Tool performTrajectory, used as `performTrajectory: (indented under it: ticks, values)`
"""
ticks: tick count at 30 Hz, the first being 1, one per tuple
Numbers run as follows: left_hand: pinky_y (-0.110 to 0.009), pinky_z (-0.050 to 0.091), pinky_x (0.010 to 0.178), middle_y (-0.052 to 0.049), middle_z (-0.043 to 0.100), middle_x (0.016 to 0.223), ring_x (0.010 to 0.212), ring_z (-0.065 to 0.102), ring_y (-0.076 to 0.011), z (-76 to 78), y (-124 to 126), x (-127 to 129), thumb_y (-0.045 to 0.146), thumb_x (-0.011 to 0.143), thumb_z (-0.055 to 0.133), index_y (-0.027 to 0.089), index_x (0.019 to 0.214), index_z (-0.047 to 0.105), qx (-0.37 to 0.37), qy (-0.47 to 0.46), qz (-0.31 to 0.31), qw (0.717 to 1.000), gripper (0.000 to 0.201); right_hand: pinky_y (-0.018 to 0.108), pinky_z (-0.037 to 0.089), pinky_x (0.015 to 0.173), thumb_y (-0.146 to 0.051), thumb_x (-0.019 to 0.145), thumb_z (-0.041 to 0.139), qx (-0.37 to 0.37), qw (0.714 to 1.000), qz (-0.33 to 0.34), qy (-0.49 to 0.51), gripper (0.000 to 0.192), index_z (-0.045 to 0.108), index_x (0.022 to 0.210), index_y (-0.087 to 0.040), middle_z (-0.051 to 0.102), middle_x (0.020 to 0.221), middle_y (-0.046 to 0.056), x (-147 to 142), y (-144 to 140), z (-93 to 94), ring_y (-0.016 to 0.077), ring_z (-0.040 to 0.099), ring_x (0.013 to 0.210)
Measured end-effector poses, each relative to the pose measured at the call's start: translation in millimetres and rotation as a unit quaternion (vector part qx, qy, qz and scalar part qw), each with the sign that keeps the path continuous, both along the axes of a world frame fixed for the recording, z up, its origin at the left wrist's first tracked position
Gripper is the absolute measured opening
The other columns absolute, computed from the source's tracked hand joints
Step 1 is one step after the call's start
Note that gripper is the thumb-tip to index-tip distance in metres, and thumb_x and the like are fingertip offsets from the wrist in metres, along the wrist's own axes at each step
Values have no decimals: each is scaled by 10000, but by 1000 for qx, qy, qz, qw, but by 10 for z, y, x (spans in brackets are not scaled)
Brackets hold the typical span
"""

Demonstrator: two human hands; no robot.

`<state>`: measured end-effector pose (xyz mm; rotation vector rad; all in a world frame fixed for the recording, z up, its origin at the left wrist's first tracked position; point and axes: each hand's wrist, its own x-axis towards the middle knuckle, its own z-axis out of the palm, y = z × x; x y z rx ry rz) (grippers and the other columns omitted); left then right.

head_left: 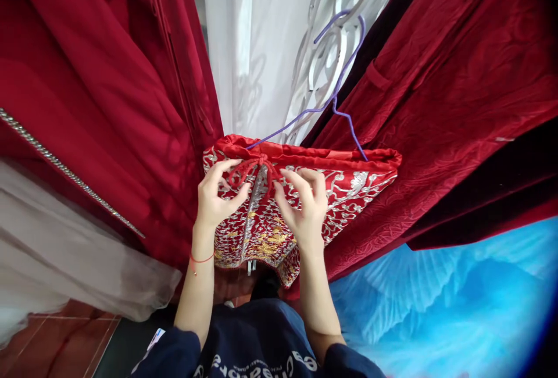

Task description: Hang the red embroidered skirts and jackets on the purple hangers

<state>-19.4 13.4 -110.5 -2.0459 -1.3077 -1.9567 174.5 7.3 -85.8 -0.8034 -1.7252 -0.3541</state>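
A red garment with silver and gold embroidery [349, 189] hangs in front of me on a purple wire hanger [344, 70]. A red cord knot fastener [257, 170] sits at the middle of its top edge. My left hand [215, 195] pinches the left loop of that knot between thumb and fingers. My right hand [305, 206] rests on the embroidered cloth just right of the knot, fingers curled toward it. A thin red string circles my left wrist.
Dark red dresses hang close on the left [100, 93] and right [457, 104]. A white curtain and white ornamental panel [265, 40] stand behind. Blue fabric [444, 302] fills the lower right, pale tulle [65, 261] the lower left, above red floor tiles.
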Motion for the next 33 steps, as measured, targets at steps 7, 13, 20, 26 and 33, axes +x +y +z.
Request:
performTrajectory:
  ticks: [7, 13, 20, 26, 33]
  values:
    - [-242, 556, 785, -36, 739, 937, 844, 690, -139, 67, -5, 177, 257, 891, 682, 195, 1040, 682, 57, -14, 51, 997, 162, 328, 439, 724, -194, 942, 605, 75, 995, -61, -37, 248, 640, 1182, -250, 555, 936, 57, -337, 268, 70, 168, 513, 821]
    - [-251, 551, 795, -29, 741, 912, 821, 690, -142, 124, -12, 219, 283, 864, 712, 194, 1003, 676, 49, -49, 33, 997, 169, 316, 426, 707, -197, 938, 610, 72, 996, -45, -22, 208, 645, 1138, -242, 555, 938, 59, -300, 271, 93, 168, 507, 825]
    - [-218, 537, 710, -6, 733, 858, 720, 668, -118, 94, -18, 273, 200, 807, 702, 190, 963, 673, 39, -72, 53, 995, 159, 349, 416, 764, -234, 937, 608, 64, 994, -74, -48, 178, 654, 1107, -250, 574, 951, 64, -317, 304, 112, 185, 530, 861]
    - [-171, 394, 473, 19, 667, 702, 543, 552, -74, -145, -109, 153, 218, 792, 682, 180, 867, 674, -13, -126, 140, 982, 84, 344, 413, 739, -207, 916, 615, 73, 993, -83, -28, 177, 653, 1082, -253, 579, 943, 58, -300, 343, 93, 186, 532, 859]
    - [-208, 458, 529, -52, 667, 869, 706, 623, -128, -410, -276, -92, 305, 870, 599, 158, 1012, 677, 10, -93, 105, 990, 219, 348, 494, 770, -179, 872, 624, 56, 997, 36, 28, 216, 614, 1083, -225, 609, 974, 58, -180, 216, -28, 187, 594, 902]
